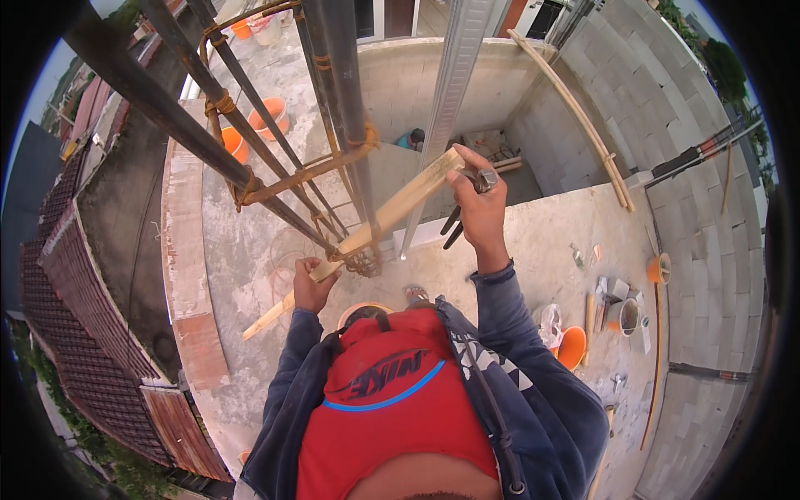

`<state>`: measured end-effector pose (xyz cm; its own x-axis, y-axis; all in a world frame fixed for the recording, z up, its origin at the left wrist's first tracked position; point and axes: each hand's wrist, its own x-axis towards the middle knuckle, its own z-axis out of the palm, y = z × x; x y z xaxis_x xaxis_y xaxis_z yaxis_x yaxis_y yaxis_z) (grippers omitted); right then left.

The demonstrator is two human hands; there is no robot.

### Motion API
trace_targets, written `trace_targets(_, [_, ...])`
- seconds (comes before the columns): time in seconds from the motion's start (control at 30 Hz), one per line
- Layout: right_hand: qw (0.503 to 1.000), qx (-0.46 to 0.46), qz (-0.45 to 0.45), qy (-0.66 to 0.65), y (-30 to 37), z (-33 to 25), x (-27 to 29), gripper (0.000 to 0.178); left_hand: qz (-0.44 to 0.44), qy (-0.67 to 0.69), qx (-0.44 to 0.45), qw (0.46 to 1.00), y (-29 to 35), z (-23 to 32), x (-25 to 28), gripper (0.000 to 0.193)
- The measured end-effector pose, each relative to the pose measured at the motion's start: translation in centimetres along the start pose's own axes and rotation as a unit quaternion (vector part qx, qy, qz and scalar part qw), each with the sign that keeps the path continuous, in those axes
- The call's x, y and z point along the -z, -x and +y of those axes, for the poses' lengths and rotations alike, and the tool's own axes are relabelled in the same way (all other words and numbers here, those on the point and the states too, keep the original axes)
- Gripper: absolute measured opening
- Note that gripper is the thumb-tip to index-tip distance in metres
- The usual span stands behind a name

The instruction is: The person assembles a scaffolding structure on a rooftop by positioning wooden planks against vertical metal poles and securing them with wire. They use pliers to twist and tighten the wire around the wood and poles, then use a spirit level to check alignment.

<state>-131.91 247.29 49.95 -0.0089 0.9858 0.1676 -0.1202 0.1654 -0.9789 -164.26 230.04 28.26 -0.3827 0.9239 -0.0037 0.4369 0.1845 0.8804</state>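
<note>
A long pale wooden board (pixel 408 196) slants through the steel rebar cage (pixel 292 179). My left hand (pixel 312 286) is closed on its lower part, just below the cage. A pale strip (pixel 268 319) continues past that hand; I cannot tell whether it is the same piece. Up at the board's far end, my right hand (pixel 483 208) pinches the wood between thumb and fingers. The same hand also holds a pair of pincers (pixel 452 227), metal head up and dark handles pointing down. Rusty wire ties (pixel 364 143) bind the cage bars.
Behind the cage stands a metal channel post (pixel 454 83), beside a sunken, walled space where a person (pixel 411 140) is below. Orange buckets (pixel 268 117) stand at the left. Another bucket (pixel 572 347) and tools lie at right. The slab's left edge (pixel 187 250) drops toward roofs.
</note>
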Motion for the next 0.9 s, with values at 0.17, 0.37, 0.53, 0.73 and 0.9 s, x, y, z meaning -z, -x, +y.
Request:
trace_targets(0.17, [1.000,-0.007,0.002,-0.008,0.1,0.1,0.0,0.042,-0.005,0.010,0.011,1.000,-0.1,-0.2,-0.1,0.057])
trace_targets(0.37, [1.000,0.013,0.012,0.015,0.1,0.3,0.2,0.043,-0.019,-0.029,-0.008,0.999,-0.1,0.2,0.1,0.051])
trace_targets(0.53, [0.998,-0.014,0.014,0.052,-0.1,-0.2,0.4,0.042,-0.014,0.039,-0.017,0.999,-1.1,-4.0,-1.7,0.046])
trace_targets(0.73, [0.999,0.022,0.016,0.046,-0.2,0.3,-0.7,0.039,0.017,0.001,-0.034,0.999,-1.1,-2.2,-1.7,0.048])
trace_targets(0.9, [0.997,0.039,0.028,0.057,0.0,1.0,-0.3,0.042,0.012,-0.029,-0.032,0.999,-1.4,-0.1,-0.9,0.052])
